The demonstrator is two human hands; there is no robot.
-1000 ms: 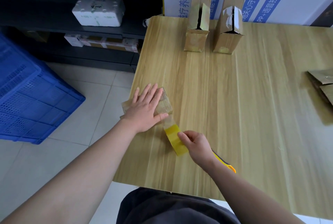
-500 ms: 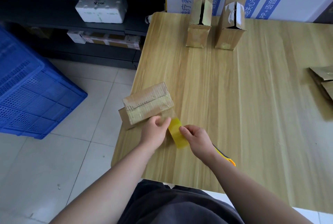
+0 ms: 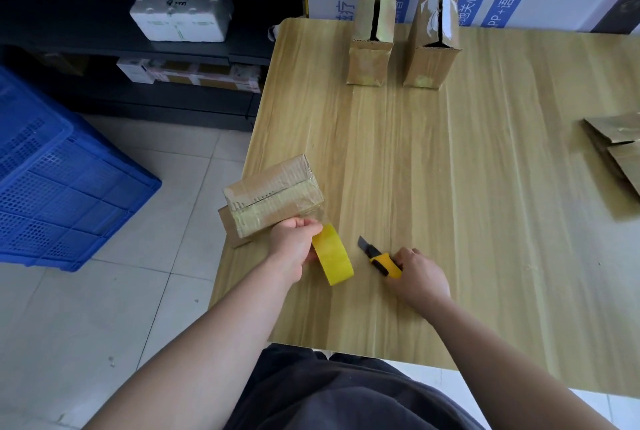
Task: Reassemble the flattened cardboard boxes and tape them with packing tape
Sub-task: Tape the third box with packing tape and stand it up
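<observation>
Near edge of the table [image 3: 485, 222]: left hand [image 3: 294, 249], fingers curled round a yellow tape roll [image 3: 334, 258]; right hand [image 3: 420, 277], fingers clamped on a yellow knife [image 3: 381, 260], blade out toward the roll. Just beyond the left hand: closed box [image 3: 273, 196], top seam taped, overhanging the table's left edge. Right edge: flattened boxes [image 3: 616, 149]. Far edge: two upright boxes [image 3: 372, 31], top flaps ajar, contents hidden. Floor, left: blue crate [image 3: 52, 170], inside not visible

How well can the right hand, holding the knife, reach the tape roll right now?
Probably yes. Only bare table lies between the right hand and the tape roll, which the left hand holds beside the box; the knife points its blade that way.
</observation>
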